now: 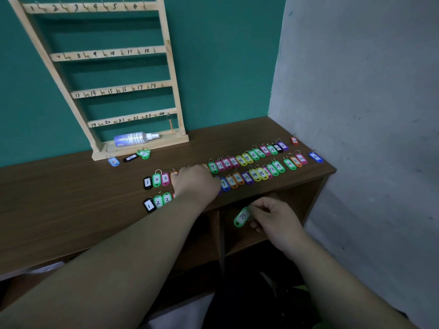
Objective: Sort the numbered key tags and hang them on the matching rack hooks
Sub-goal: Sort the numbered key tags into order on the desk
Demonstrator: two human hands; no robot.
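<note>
Right hand [273, 218]: thumb and fingertips pinch green tag "10" [242, 217]. The tag juts out at 9 o'clock from the hand, tilted, clear of the table [71, 210], below its front edge and in front of an open shelf compartment [251, 236].

Left hand [194, 182]: palm down on the tabletop, at 10 o'clock from the right hand. Its curled fingers cover the stretch of both tag rows between the 3s and the 9s (whether it grips a tag cannot be told).

Far row [247, 157]: coloured tags laid side by side, black 1, green 2 and pink 3 at 9 o'clock from the left hand. It resumes at green 9 and runs toward 2 o'clock.

Near row [256, 174]: parallel to the far row, just in front of it, with 1, 2, 3 at 8 o'clock from the left hand. It picks up again at blue 9. A blue tag [316, 157] and a red tag [294, 140] lie apart near the table's right end.

Rack [107, 54]: pale wood, leaning on the teal wall at 11 o'clock from the left hand, with four rails numbered 1 to 24. An orange tag [170, 126] hangs edge-on from hook 24.

Spray bottle [133, 138]: lying on its side in the rack's base tray.

Loose tags [143, 153]: green, black and light blue, on the table just in front of the rack base.
</note>
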